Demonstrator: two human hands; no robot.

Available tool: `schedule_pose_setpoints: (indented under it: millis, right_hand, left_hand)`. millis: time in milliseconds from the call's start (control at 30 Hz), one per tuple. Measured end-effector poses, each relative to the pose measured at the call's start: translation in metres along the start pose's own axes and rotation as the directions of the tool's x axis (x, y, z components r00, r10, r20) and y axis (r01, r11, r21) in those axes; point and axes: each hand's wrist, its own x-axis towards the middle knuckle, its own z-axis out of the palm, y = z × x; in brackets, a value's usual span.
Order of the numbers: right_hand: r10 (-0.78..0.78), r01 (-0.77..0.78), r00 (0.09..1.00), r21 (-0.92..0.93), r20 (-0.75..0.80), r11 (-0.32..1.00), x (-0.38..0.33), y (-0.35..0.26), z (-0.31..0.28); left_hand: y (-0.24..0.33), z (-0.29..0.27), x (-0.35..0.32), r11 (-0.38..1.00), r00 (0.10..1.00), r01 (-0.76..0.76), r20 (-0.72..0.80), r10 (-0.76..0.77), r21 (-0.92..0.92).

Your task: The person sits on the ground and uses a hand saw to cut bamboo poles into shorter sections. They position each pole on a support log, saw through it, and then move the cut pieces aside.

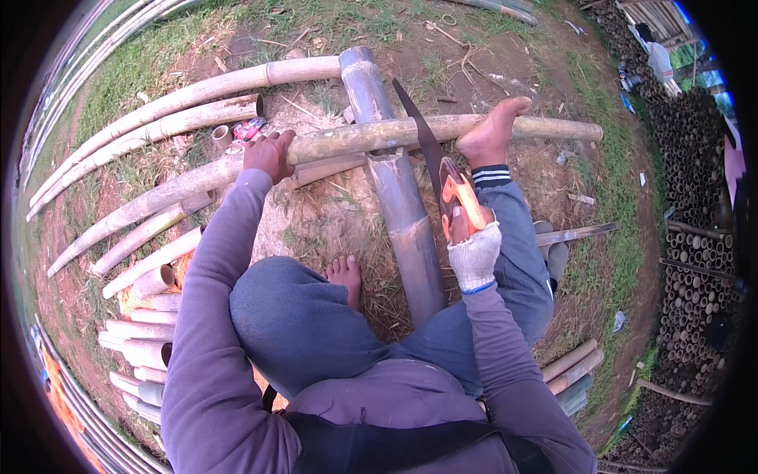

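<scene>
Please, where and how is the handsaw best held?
Probably by its orange handle, coming from the near side, as the right hand does: the handle is the end nearest the body, while the dark, tapering blade points away.

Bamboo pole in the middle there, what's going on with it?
The person's gloved right hand grips an orange-handled saw, its blade crossing the bamboo pole in view. The left hand rests on the pole, and the bare right foot is on it farther along. The pole lies across a thicker, darker bamboo length. Whether the blade has bitten in can't be made out.
</scene>
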Motion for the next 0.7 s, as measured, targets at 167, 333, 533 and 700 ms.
schedule_pose_setpoints:
  millis: [167, 333, 533, 700]
  right_hand:
    - [0.146, -0.146, 0.989, 0.085, 0.003, 0.986, -0.090, -0.019, -0.074]
    - [-0.021, 0.001, 0.994, -0.180, -0.105, 0.984, 0.069, 0.024, 0.033]
    - [0.033, -0.024, 0.995, 0.099, -0.091, 0.995, -0.002, -0.001, -0.015]
    - [0.161, -0.164, 0.986, 0.130, 0.029, 0.978, -0.094, -0.013, -0.068]
  left_hand:
    - [0.026, 0.001, 0.010, 0.998, 0.998, -0.065, -0.004, 0.065, -0.027]
    - [0.033, -0.009, 0.011, 0.997, 0.998, -0.070, -0.002, 0.070, -0.014]
    - [0.027, -0.010, 0.018, 0.997, 0.999, -0.054, -0.007, 0.054, -0.046]
    - [0.009, 0.006, 0.001, 1.000, 1.000, -0.022, -0.016, 0.021, -0.021]
